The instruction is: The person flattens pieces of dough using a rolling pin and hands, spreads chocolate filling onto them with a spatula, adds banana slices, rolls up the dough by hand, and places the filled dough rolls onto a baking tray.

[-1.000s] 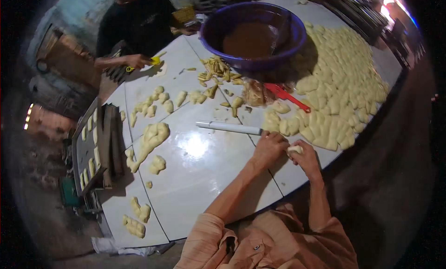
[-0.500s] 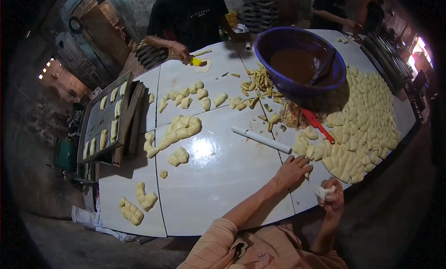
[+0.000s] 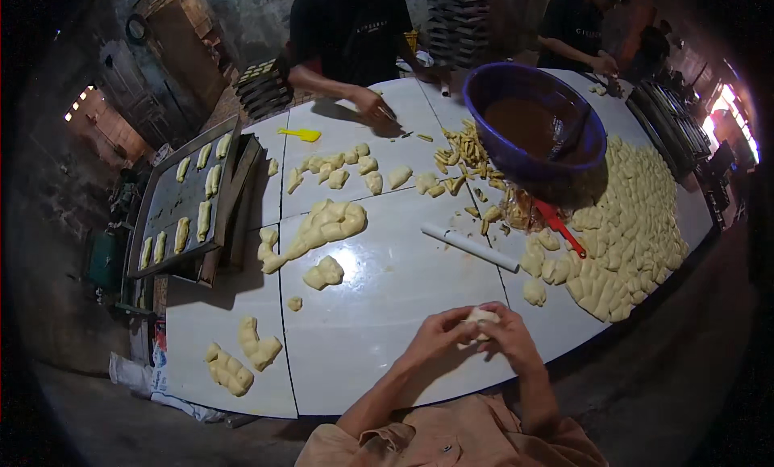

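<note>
Pale dough is what I have between my hands: a small dough piece (image 3: 482, 316) sits pinched between my left hand (image 3: 439, 335) and my right hand (image 3: 509, 340), both closed narrowly around it just above the near edge of the white table (image 3: 387, 354). Only its top shows; the rest is hidden by my fingers.

To shape it well, I judge I should keep the pressure light and even from both sides, so the lump stays smooth rather than tearing or sticking to the palms. I would keep it over the table, so a slip lands it on the surface and not on my lap.

White rolling pin (image 3: 471, 247) lies well ahead of my hands, and the spread of shaped pieces (image 3: 629, 233) fills the right side beside the purple basin (image 3: 532, 128). A person's hand (image 3: 372, 106) works at the far edge.
</note>
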The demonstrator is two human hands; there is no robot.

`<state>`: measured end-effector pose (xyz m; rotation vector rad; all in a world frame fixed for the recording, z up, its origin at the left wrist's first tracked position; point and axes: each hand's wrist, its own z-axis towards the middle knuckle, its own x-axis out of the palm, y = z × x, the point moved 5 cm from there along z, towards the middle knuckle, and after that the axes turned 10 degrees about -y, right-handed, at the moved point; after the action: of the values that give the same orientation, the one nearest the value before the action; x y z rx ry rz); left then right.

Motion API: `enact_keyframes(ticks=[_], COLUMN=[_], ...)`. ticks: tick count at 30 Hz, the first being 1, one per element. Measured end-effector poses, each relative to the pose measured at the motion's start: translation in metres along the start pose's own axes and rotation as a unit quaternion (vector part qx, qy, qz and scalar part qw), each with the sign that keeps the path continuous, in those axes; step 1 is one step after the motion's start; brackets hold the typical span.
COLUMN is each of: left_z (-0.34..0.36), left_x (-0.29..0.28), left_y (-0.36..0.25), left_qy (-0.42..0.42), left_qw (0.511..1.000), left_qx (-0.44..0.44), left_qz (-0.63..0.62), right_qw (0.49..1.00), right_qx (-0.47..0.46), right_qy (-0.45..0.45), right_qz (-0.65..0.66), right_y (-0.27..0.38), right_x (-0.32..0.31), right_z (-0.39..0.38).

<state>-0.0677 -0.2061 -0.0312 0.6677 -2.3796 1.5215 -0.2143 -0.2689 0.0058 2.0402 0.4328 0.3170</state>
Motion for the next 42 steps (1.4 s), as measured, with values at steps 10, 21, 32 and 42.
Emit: enact_keyframes(ticks=[10, 21, 32, 42], left_z=[-0.077, -0.127, -0.119, -0.124], left_x=[-0.104, -0.115, -0.098, -0.084], left_y=[-0.014, -0.042, 0.012, 0.018], left_qy=[-0.282, -0.394, -0.228, -0.207], left_qw=[0.952, 0.769, 0.634, 0.657], left_qx=[0.117, 0.217, 0.183, 0.221], left_qz=[0.031, 0.454, 0.716, 0.691], right_qw=[0.925, 0.819, 0.672, 0.684], right_qx=[-0.266, -0.411, -0.454, -0.451], right_qy=[0.058, 0.044, 0.169, 0.192], right_qz=[-0.264, -0.399, -0.560, -0.540], right_y=[0.013, -0.009, -0.042, -0.044], right_x=[0.112, 0.143, 0.126, 0.133], right_z=[0.000, 0.021, -0.004, -0.003])
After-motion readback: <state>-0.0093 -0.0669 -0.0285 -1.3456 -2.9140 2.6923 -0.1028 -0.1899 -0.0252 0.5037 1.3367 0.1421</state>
